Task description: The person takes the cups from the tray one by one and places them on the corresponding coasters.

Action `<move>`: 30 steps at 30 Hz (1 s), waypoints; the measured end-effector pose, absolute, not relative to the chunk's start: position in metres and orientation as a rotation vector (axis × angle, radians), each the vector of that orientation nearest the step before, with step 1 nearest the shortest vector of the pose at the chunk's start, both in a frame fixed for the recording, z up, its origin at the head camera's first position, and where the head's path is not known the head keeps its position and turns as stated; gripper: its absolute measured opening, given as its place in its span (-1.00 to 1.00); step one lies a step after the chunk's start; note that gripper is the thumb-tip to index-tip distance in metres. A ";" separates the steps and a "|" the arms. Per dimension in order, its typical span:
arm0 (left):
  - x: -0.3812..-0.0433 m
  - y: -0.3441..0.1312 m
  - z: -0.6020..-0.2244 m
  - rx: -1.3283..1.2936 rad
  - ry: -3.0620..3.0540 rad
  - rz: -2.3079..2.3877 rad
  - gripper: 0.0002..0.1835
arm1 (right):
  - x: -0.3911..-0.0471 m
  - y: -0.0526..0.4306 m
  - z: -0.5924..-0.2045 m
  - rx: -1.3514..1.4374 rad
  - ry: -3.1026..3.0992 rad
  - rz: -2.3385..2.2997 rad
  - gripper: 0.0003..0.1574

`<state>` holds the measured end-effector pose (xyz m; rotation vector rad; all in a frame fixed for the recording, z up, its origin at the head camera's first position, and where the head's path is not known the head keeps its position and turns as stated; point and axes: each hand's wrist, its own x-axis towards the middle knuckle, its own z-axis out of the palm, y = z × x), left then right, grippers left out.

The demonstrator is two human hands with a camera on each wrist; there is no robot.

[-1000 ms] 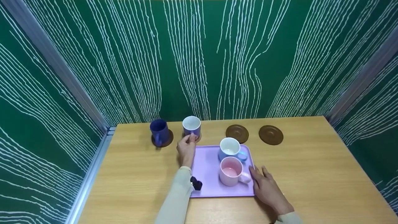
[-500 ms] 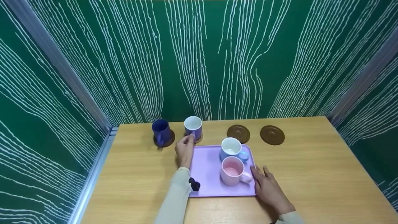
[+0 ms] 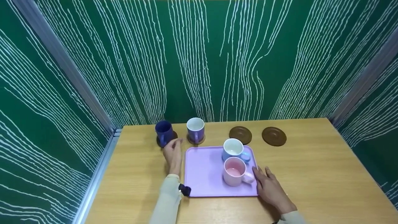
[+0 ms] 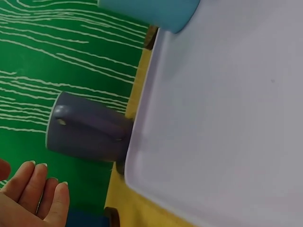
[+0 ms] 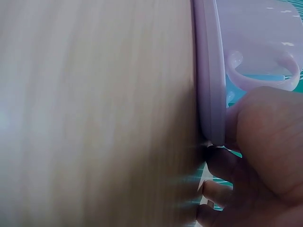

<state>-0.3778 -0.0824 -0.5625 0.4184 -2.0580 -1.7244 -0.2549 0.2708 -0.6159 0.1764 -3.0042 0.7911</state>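
Observation:
My left hand (image 3: 173, 155) overlaps the lower part of the dark blue mug (image 3: 164, 130) in the head view. Its fingers (image 4: 32, 183) are loosely bent in the left wrist view, holding nothing. Right of that hand, a purple mug (image 3: 196, 128) with a white inside stands upright on a brown coaster (image 3: 190, 140). With my right hand (image 3: 273, 189) I hold the right edge of the lilac tray (image 3: 202, 174), thumb over the rim and fingers outside it. Upright on the tray are a light blue mug (image 3: 228, 152) and a pink mug (image 3: 231, 179).
Two brown coasters, a left one (image 3: 240, 133) and a right one (image 3: 274, 136), lie behind the tray toward the table's back edge. A green wall (image 3: 183, 77) with white lines rises behind the wooden table (image 3: 317, 174). A metal rail (image 3: 96, 165) runs along its left side.
My left hand has let go of the purple mug's handle and moved left to the dark blue mug. The right hand stays at the tray's edge.

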 end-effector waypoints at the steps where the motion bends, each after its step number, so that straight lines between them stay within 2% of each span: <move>1: -0.376 -0.084 -0.561 0.405 -2.052 -1.711 -0.80 | -0.255 0.271 -0.616 0.180 -2.996 0.792 -0.37; 11: -0.353 -0.088 -0.552 0.348 -2.109 -1.598 -0.81 | -0.255 0.270 -0.617 0.175 -2.992 0.796 -0.36; 30: -0.314 -0.083 -0.572 0.206 -2.308 -1.486 -0.74 | -0.255 0.271 -0.615 0.153 -3.030 0.809 -0.37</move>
